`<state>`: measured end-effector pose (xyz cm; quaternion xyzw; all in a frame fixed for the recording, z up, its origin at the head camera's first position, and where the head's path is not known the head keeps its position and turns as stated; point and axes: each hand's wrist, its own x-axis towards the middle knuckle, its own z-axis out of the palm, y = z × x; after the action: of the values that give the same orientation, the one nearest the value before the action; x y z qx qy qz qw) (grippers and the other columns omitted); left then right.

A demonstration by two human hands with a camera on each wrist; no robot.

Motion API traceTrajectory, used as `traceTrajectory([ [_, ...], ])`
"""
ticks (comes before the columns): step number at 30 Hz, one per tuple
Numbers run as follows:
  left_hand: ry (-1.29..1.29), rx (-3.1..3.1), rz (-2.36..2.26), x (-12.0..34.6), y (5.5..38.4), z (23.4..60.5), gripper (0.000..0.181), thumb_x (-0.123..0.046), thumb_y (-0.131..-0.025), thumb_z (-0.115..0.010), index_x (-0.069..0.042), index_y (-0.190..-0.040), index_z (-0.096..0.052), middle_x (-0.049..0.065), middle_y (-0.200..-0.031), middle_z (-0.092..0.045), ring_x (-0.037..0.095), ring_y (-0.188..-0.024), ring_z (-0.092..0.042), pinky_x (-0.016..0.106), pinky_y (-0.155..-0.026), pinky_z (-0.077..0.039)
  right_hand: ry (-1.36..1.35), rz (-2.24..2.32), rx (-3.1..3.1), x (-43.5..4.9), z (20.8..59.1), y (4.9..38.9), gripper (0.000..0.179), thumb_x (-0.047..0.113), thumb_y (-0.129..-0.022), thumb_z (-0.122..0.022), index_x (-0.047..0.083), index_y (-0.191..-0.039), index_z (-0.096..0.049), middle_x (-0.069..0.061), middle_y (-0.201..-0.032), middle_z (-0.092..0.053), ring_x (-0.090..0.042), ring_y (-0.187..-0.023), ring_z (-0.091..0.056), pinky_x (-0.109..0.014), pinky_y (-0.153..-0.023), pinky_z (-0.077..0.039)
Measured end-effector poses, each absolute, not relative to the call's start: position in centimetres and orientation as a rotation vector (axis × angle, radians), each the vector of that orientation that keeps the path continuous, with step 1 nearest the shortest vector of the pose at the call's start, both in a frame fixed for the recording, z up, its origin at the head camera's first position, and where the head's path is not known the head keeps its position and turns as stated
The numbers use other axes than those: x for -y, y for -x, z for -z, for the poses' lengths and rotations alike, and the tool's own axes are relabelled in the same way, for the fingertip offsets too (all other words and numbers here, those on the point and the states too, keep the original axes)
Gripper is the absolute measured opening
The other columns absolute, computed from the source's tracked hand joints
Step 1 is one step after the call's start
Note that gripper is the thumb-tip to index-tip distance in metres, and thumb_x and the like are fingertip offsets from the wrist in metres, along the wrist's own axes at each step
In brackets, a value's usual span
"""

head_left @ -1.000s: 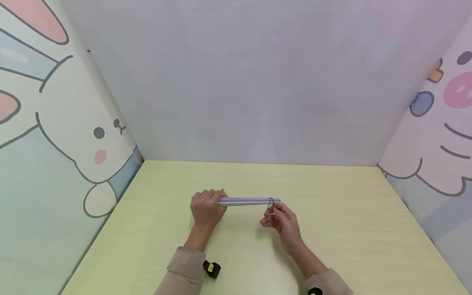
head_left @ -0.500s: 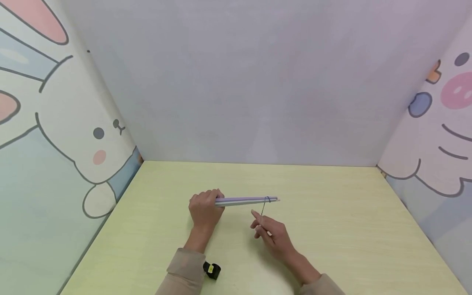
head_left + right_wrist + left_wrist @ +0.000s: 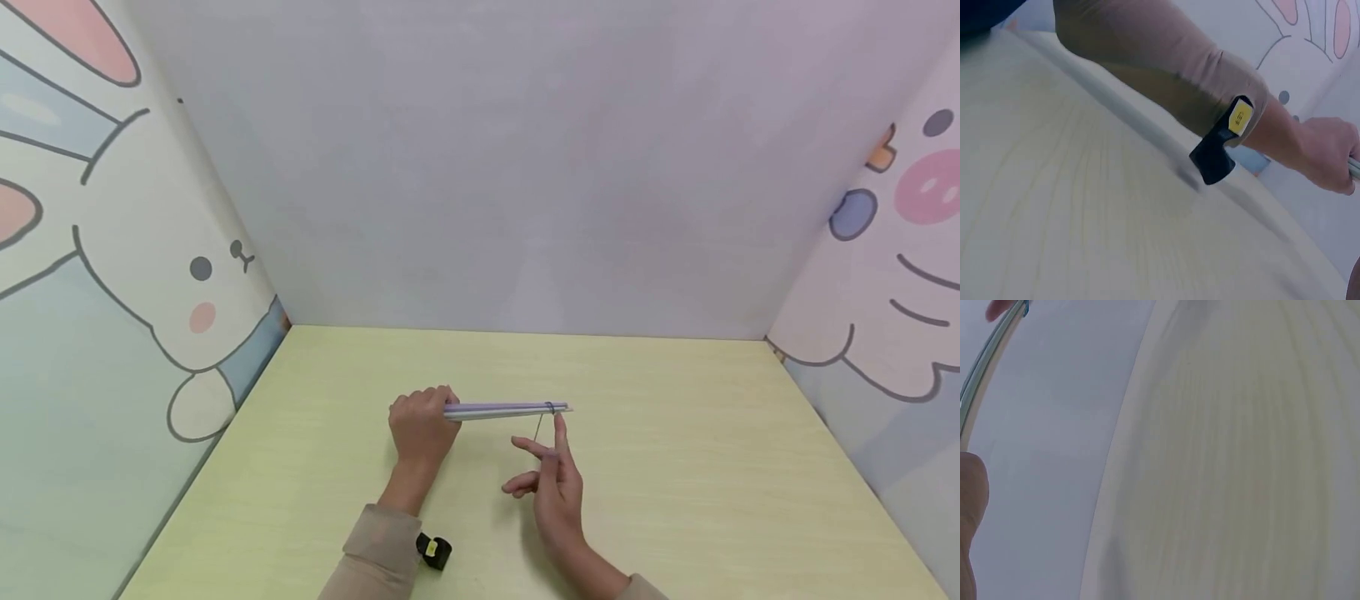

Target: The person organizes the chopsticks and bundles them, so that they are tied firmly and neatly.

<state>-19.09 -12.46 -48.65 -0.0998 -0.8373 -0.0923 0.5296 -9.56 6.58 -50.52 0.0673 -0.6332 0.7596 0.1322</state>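
My left hand (image 3: 423, 425) grips the thick ends of a bundle of thin, tapered sticks like chopsticks (image 3: 498, 410), lilac, white and pale green. They point right, held level above the table. Close to their thin ends sits a dark, thin rubber band (image 3: 551, 407), one strand pulled down to my right hand (image 3: 558, 492). The right index finger points up and touches the band by the tips; the other fingers hold the strand. In the left wrist view the sticks (image 3: 984, 372) rise past my left thumb (image 3: 971, 494). The right wrist view shows the left fist (image 3: 1329, 150) around them.
Underneath is a pale yellow tabletop (image 3: 712, 467). A plain grey-white panel (image 3: 525, 167) stands at the back, and cartoon-printed panels rise at the left (image 3: 112, 375) and right (image 3: 892, 317). A black wrist camera (image 3: 434, 551) sits at my left cuff.
My right hand has left the tips, drawn a strand of the band down and leftward, then turned, index finger rising back to the tips. The left hand stays nearly still.
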Motion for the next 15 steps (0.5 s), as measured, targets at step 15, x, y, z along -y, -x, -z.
traceTrajectory([
  [15, 0.260, 2.016, 0.209, 12.2, 19.2, 48.8, 0.012, -0.005, -0.070, -0.065, -0.012, -0.060, -0.061, -0.001, -0.048, -0.053, 0.015, -0.040, -0.035, 0.032, -0.043, -0.032, 0.341, -2.478, 1.742, -6.7, 49.3, 11.5, 0.053, 0.027, -0.106, -0.052, 0.006, -0.153, -0.041, 0.002, -0.098, -0.074, -0.009, -0.056, -0.067, -0.022, -0.059, -0.055],
])
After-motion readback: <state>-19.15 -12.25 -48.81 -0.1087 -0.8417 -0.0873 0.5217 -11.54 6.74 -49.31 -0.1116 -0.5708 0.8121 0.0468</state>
